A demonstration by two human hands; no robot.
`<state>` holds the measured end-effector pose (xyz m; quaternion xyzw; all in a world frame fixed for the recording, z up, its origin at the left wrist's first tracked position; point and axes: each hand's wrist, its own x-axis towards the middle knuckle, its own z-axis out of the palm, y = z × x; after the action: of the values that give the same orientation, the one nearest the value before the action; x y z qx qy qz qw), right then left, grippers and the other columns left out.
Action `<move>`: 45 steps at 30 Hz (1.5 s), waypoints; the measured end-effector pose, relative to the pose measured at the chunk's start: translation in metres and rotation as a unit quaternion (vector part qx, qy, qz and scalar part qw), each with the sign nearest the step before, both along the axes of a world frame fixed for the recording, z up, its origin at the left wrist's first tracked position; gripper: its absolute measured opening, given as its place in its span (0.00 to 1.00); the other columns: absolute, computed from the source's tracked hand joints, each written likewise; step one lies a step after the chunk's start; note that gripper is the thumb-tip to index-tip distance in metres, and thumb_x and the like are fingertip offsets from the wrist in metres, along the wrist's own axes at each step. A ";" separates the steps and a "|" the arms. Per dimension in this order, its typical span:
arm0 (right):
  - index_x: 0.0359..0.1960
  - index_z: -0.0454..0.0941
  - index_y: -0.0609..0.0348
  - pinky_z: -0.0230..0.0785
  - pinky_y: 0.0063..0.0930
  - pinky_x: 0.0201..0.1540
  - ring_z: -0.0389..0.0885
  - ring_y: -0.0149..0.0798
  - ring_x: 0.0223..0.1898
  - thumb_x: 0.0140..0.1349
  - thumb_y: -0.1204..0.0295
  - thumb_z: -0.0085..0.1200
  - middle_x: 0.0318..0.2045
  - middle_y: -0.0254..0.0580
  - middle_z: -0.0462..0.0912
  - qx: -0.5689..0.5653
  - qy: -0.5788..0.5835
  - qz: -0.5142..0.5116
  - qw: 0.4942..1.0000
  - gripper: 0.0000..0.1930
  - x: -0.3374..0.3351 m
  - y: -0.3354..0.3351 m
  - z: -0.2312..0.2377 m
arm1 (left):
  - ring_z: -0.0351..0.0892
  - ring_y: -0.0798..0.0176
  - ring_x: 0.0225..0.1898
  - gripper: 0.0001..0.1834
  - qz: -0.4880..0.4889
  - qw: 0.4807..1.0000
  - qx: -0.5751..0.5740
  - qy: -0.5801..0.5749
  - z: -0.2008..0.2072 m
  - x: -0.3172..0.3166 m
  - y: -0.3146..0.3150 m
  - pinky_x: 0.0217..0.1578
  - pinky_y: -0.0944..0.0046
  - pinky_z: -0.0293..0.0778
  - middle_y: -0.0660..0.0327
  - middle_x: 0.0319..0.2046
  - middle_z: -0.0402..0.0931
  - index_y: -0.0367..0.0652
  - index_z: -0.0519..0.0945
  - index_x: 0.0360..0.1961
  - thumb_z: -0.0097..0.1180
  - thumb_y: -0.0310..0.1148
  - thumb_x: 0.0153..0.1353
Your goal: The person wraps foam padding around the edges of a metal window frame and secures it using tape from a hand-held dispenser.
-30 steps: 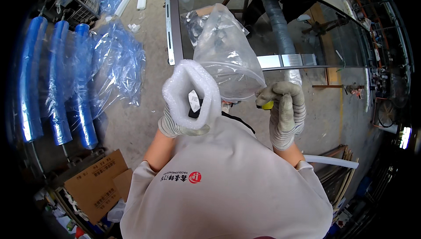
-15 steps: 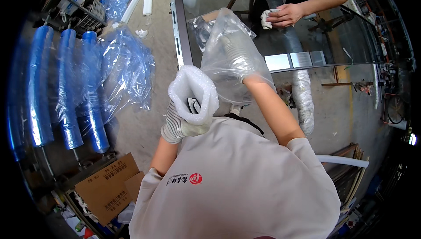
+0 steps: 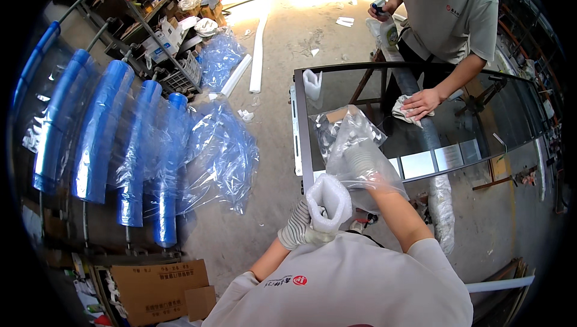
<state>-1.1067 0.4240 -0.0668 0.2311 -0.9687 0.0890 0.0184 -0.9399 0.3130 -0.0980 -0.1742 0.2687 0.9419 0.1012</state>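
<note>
My left hand, in a striped grey-white glove, is closed round a white foam pouch with its mouth upward. Inside the pouch, a small dark and light piece barely shows. A clear plastic bag covers my right hand, which reaches into it over the edge of a framed glass panel. That hand's striped glove shows through the film, but its fingers are too blurred to read. On the glass, under the bag, lies a shiny clear packet with something brown in it.
Across the panel a co-worker wipes the glass with a white cloth and holds a spray bottle. Rolls of blue film hang at left, with crumpled film beside them. A cardboard box stands lower left.
My view has swung up and to the left, bringing the co-worker's body and spray bottle into sight. My left hand still holds the foam pouch; my right hand is still in the bag.
</note>
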 end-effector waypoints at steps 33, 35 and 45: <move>0.56 0.58 0.69 0.58 0.37 0.57 0.63 0.45 0.56 0.63 0.66 0.37 0.55 0.55 0.65 -0.532 -0.419 -0.010 0.736 0.23 -0.006 0.047 -0.119 | 0.72 0.71 0.45 0.40 -0.046 0.867 -0.410 0.280 0.015 0.006 0.004 0.46 0.70 0.70 0.67 0.43 0.70 0.46 0.61 0.59 0.69 0.38 0.45; 0.56 0.60 0.68 0.60 0.37 0.56 0.65 0.45 0.55 0.63 0.65 0.37 0.54 0.54 0.66 -0.543 -0.437 -0.009 0.717 0.23 -0.001 0.046 -0.128 | 0.71 0.71 0.45 0.47 -0.045 0.888 -0.385 0.248 0.015 0.006 0.005 0.47 0.69 0.70 0.68 0.43 0.70 0.46 0.61 0.59 0.73 0.39 0.36; 0.44 0.72 0.59 0.76 0.35 0.35 0.80 0.39 0.36 0.62 0.64 0.46 0.38 0.43 0.79 -0.758 -0.588 -0.089 0.267 0.14 0.007 0.065 -0.170 | 0.65 0.62 0.55 0.59 -0.084 0.912 -0.376 0.137 0.015 0.012 0.003 0.58 0.63 0.60 0.62 0.53 0.65 0.41 0.59 0.60 0.76 0.44 0.21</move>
<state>-1.1002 0.4895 -0.2366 -0.0911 -0.2227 0.8924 -0.3818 -0.9283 0.3165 -0.0829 -0.0453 0.6281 0.7738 0.0691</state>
